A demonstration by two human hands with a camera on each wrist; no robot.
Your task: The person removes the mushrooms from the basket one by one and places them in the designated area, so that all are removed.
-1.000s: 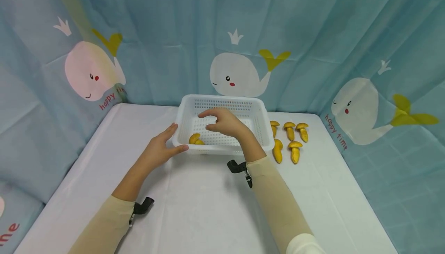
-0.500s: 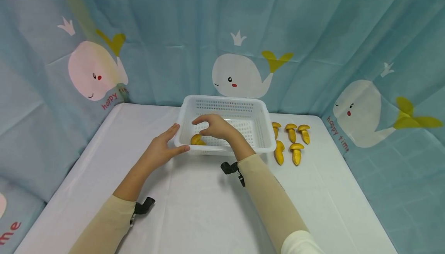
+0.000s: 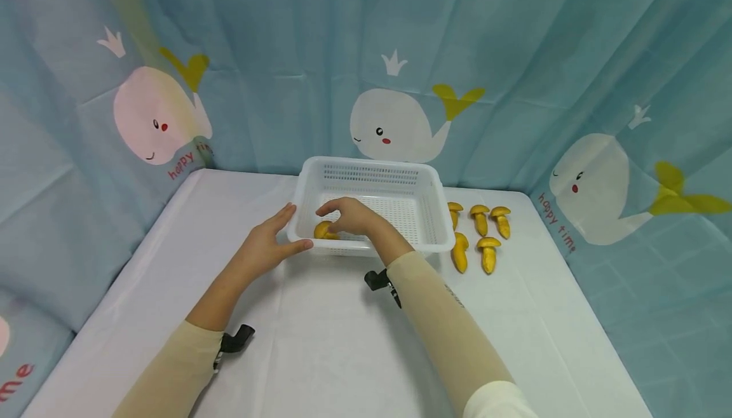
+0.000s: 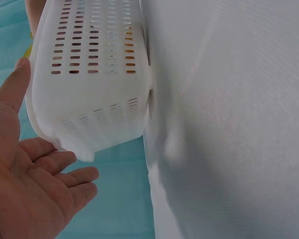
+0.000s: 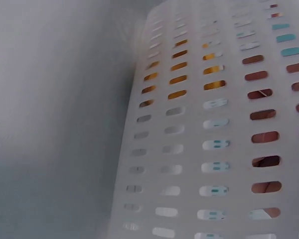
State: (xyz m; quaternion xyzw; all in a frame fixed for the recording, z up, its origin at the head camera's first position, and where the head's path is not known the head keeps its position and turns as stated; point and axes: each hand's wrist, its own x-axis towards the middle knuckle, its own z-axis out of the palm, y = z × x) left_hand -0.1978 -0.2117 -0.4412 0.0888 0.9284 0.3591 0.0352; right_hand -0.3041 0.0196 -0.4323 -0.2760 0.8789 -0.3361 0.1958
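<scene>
A white slotted plastic basket [image 3: 426, 221] stands on the table. My left hand [image 3: 263, 249] touches its front left corner, thumb on the front rim and fingers along the left side. The left wrist view shows that hand [image 4: 35, 184] outside the basket wall. Inside the front left corner lies at least one yellow mushroom [image 3: 323, 230], partly hidden by the rim. Over it is my right hand [image 3: 357, 218], lowered into the basket with index finger and thumb apart. Through the slots of the basket wall [image 5: 189, 149], the right wrist view shows bits of yellow and of the hand.
Several yellow mushrooms lie right of the basket, among them a front one [image 3: 488, 253] and a back one [image 3: 501, 220]. A white cloth [image 3: 320, 342] covers the table. A blue curtain [image 3: 274, 100] with printed whales hangs behind and at both sides.
My right hand has moved left and down inside the basket, closer to the mushroom in the corner. My left hand stays at the basket's corner. The view has shifted slightly.
</scene>
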